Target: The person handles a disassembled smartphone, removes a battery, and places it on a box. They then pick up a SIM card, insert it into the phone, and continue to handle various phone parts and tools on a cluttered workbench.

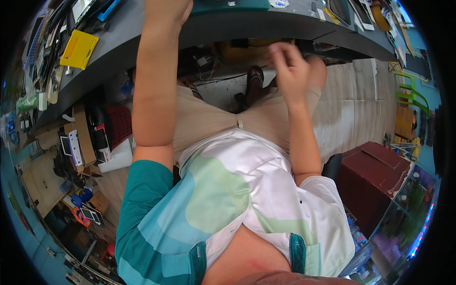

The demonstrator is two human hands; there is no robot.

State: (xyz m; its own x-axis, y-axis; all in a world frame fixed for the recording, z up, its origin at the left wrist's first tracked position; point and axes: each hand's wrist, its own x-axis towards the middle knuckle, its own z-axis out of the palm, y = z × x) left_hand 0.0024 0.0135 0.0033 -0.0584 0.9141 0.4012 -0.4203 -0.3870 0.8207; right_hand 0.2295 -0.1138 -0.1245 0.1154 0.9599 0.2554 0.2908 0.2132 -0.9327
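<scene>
Desk (126,38) curves across the top of the view, with a teal mat (247,4) lying near its front edge, just beside the left hand (167,8). That hand reaches over the desk; its fingers run out of view, so whether they are apart or clamped on something, I cannot tell. The right hand (292,78) is raised by the right knee (319,71), its fingers bent and blurred; I cannot tell whether their tips meet. A yellow tray (77,53) sits at left on the desk.
</scene>
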